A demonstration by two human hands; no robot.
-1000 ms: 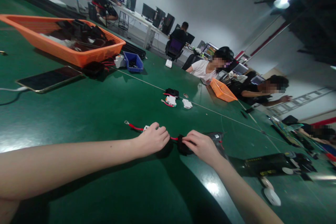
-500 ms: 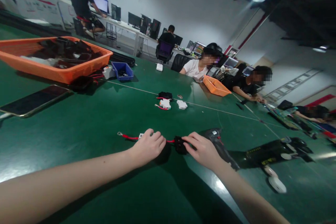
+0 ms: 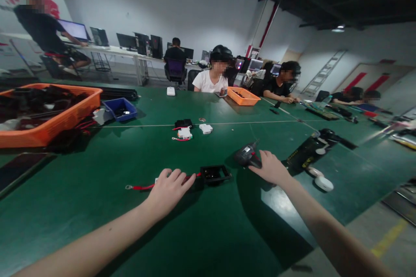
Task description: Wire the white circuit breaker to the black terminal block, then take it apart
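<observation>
My left hand [image 3: 171, 192] is closed over a red cable [image 3: 144, 188] that ends in a metal ring terminal on the left. A bit of a white block shows by the fingers; the rest of it is covered. The cable's right end enters a black rectangular frame-like housing [image 3: 215, 174] lying on the green table [image 3: 130, 233], its open side up. Farther right, my right hand [image 3: 271, 168] grips the handle of a black cordless drill [image 3: 244, 154], partly hidden by the fingers.
Beyond my hands lie white blocks [image 3: 184, 133] with red cable and a black piece. An orange basket [image 3: 87, 99] and a blue bin [image 3: 120, 110] stand left, near a phone [image 3: 22, 171]. A black cylindrical device [image 3: 303, 153] is at right. Co-workers sit across the table.
My right hand has left the black housing and moved right onto the drill. The housing now lies with its open side visible. The view has turned right.
</observation>
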